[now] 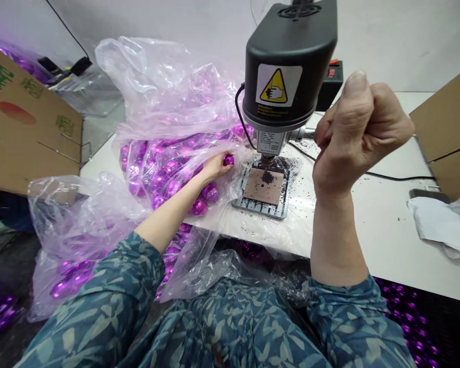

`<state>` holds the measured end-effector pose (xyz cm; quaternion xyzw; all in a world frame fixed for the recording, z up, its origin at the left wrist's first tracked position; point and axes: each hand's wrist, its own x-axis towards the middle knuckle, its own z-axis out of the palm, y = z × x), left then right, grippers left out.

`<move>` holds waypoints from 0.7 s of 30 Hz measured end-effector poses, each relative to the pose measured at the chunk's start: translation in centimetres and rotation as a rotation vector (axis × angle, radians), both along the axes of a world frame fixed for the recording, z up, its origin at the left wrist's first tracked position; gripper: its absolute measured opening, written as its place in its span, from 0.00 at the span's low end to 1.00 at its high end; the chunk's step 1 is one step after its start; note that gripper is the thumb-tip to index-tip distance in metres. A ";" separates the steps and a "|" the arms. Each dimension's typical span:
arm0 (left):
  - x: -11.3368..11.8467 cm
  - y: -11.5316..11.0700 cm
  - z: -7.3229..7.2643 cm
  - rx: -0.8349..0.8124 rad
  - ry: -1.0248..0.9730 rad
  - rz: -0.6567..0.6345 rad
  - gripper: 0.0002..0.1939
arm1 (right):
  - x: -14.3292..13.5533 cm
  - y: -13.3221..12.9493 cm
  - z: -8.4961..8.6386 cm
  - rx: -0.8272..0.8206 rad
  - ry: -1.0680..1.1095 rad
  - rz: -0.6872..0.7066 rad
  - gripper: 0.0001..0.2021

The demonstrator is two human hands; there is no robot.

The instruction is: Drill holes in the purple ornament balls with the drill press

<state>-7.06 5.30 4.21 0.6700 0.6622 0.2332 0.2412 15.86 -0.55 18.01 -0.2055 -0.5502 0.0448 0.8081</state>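
My left hand pinches a small shiny purple faceted ball, just left of a black bench drill press. More purple balls lie around my wrist in a clear plastic bag. Raised at the right of the machine, my right hand is closed in a fist around the end of its feed lever; the metal lever hub shows beside the fingers, the grip itself is hidden. Under the drill head, a brown square board with a dark hole sits on the slotted metal base. Dark shavings are heaped on the board.
Shavings are scattered over the white table. A printed cardboard box stands at left, another cardboard box at right. White crumpled paper or plastic lies near the right edge. A black cable crosses the table. More purple balls are below it.
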 end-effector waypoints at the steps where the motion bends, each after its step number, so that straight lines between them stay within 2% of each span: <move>1: 0.2 -1.0 0.2 0.000 -0.093 -0.014 0.22 | 0.0 0.0 0.0 0.004 0.004 -0.010 0.31; 3: 0.6 -3.1 0.5 -0.030 -0.400 -0.011 0.22 | -0.1 -0.1 -0.1 0.000 -0.001 -0.030 0.31; 6: 1.4 -5.4 -0.1 -0.143 -0.919 0.024 0.18 | -0.3 -0.2 -0.2 -0.037 -0.018 -0.073 0.30; 8: 2.1 -6.0 -0.8 -0.205 -1.086 0.036 0.19 | -0.4 -0.3 -0.1 -0.056 -0.019 -0.101 0.30; 11: 3.2 -5.7 -2.2 -0.220 -1.145 0.034 0.25 | -0.3 -0.3 -0.2 -0.073 -0.033 -0.132 0.32; 14: 4.3 -5.0 -3.4 -0.154 -1.139 0.001 0.32 | 0.1 -0.1 -0.4 -0.110 -0.082 -0.159 0.32; 18: 5.4 -4.4 -4.3 -0.076 -1.110 -0.097 0.38 | 0.4 0.0 -0.7 -0.056 -0.069 -0.040 0.30; 21: 5.9 -4.3 -4.5 -0.065 -1.064 -0.157 0.38 | 0.2 -0.1 -0.7 -0.003 -0.038 0.014 0.28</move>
